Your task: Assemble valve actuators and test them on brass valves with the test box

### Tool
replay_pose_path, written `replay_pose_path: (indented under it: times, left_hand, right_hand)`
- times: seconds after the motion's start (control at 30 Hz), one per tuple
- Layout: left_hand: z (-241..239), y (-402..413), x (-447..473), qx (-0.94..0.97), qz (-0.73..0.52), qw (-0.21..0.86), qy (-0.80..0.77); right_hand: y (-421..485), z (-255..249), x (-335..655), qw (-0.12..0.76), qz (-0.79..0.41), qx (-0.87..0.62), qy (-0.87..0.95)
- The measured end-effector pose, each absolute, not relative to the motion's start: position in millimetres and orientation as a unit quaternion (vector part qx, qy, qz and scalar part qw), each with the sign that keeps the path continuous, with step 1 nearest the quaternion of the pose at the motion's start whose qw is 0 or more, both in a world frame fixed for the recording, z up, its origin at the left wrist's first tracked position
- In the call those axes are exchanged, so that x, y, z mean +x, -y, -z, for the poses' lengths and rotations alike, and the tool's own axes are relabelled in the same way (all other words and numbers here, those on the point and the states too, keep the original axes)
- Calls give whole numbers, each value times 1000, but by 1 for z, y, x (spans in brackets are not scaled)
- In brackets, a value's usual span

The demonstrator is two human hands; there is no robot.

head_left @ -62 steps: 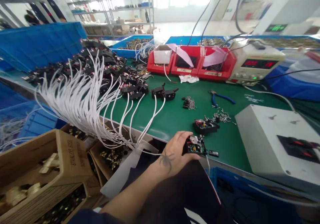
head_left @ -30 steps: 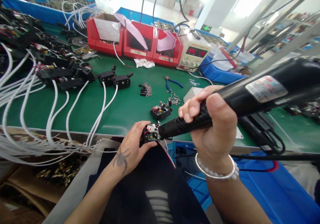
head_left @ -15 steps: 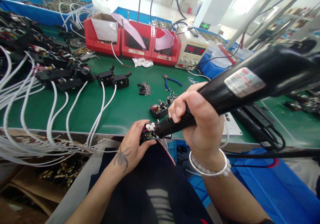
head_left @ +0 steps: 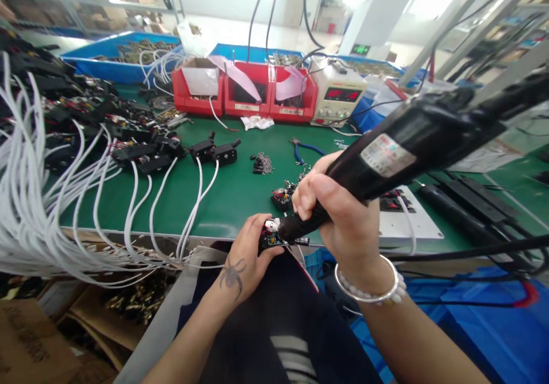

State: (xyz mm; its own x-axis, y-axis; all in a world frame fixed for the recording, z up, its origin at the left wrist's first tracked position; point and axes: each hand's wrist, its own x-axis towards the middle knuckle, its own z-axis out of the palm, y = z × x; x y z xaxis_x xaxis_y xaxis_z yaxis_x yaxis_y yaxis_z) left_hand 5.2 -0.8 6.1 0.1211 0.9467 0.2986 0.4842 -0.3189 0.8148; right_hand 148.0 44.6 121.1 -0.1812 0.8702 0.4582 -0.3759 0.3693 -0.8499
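My left hand (head_left: 251, 246) is closed around a small black housing with a circuit board (head_left: 270, 240) at the bench's front edge, thumb on its near side. A round silvery part and thin wires show inside the housing. My right hand (head_left: 343, 212) is wrapped around a black electric screwdriver (head_left: 412, 143), slanting down to the left. Its nose meets the housing in my left hand; the bit's tip is hidden. Just beyond lies another opened housing (head_left: 281, 198), with loose screws behind it, partly hidden by my right fingers.
Blue-handled cutters (head_left: 306, 148) and a pile of small screws (head_left: 263, 163) lie on the green bench (head_left: 240, 201). Red bins (head_left: 199, 101) and a power supply (head_left: 338, 95) stand behind. Left, black housings (head_left: 148, 149) trail white cables (head_left: 98, 201) over the edge. A white plate (head_left: 422, 226) lies right.
The view has swung, so the bench and both hands appear further right and lower. More of the screwdriver's rear end shows. Both hands keep their holds, with the screwdriver's nose still at the housing.
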Motion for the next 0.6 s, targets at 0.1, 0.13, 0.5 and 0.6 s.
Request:
replay_pose_path:
  times: [0.1, 0.13, 0.5, 0.6]
  left_hand:
    - [-10, 1, 6, 692, -417, 273, -522]
    - [-13, 1, 4, 689, -418, 271, -526]
    - [-79, -123, -99, 459, -522, 124, -708]
    - [-84, -165, -109, 433, -524, 104, -727]
  right_hand:
    - [-46, -118, 160, 582, -503, -211, 603]
    - [-46, -117, 167, 597, -472, -215, 612]
    - [-11, -141, 306, 818, -316, -408, 254]
    - [-15, -126, 348, 807, -315, -468, 177]
